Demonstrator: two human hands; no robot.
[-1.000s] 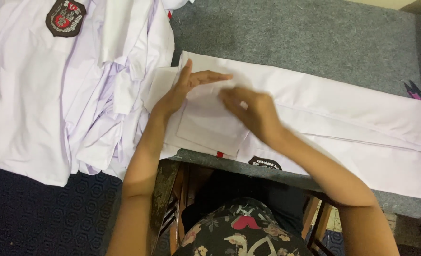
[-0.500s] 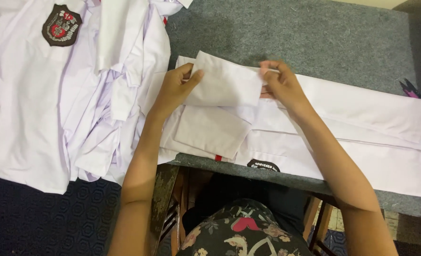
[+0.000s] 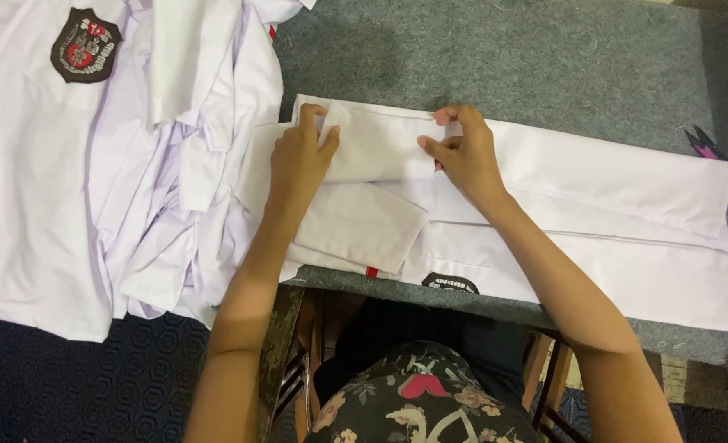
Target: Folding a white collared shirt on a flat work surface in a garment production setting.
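Lying between both hands: folded shirt (image 3: 380, 152)

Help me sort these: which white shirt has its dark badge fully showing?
The shirt atop the left pile: its badge lies face up. The folded shirt under both hands shows only a badge edge.

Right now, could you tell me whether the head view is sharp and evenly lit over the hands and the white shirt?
Head view: sharp, soft even light; left hand and right hand crisp on the folded white shirt; no glare; faint shadows beneath the hands; lower corners dim.
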